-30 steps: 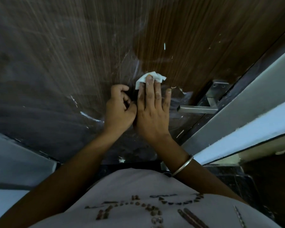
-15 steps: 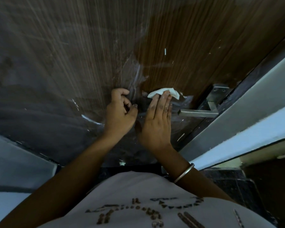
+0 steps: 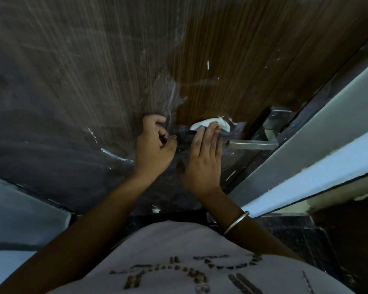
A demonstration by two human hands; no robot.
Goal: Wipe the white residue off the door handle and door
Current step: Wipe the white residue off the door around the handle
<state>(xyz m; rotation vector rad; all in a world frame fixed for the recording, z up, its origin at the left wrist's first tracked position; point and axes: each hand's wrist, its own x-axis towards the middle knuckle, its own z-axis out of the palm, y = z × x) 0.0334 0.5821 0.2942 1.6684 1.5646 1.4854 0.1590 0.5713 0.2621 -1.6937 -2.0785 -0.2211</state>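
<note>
A dark brown wood-grain door [image 3: 232, 49] fills the view, with white streaks and specks on it. A square steel lever handle [image 3: 253, 144] juts from its plate [image 3: 279, 116] at the right. My right hand [image 3: 202, 160] lies flat on the door with its fingertips pressing a white tissue [image 3: 210, 124] against the wood just left of the handle. My left hand [image 3: 155, 145] rests against the door beside it, fingers curled, nothing visible in it.
White smears [image 3: 113, 154] remain on the door left of my hands, and a white fleck [image 3: 208, 65] sits higher up. The grey door frame [image 3: 306, 158] and a pale wall edge run diagonally at the right. Dark floor lies below.
My right hand has slid the tissue rightward and down, toward the lever handle. My left hand has stayed in place.
</note>
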